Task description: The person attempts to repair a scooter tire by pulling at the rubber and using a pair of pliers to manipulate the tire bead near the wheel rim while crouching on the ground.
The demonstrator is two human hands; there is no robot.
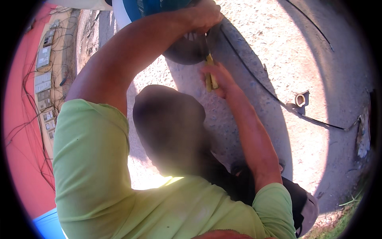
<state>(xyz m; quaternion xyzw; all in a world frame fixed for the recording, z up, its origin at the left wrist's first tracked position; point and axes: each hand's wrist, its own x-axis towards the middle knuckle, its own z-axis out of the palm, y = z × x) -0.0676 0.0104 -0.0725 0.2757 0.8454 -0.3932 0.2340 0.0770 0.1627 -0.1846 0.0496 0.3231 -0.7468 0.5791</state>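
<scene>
My left hand (207, 18) is closed high at the top, beside a blue and white object (149, 8) with a dark rounded part (179, 53) below it; what the fingers grip is unclear. Just below, my right hand (219, 77) is wrapped loosely round a yellow-handled tool (211, 63), slightly blurred. The tool's dark upper end reaches toward my left hand, and its tip is too small to tell. A large dark shape (167, 123), seemingly my trousered leg, fills the middle under my arms.
A black cable (270, 93) crosses the sunlit and shaded ground (306, 155) on the right, passing a small ring-shaped object (299, 99). A red wall (20, 119) with meter boxes (43, 81) and tangled wires runs down the left. Weeds (350, 201) edge the lower right.
</scene>
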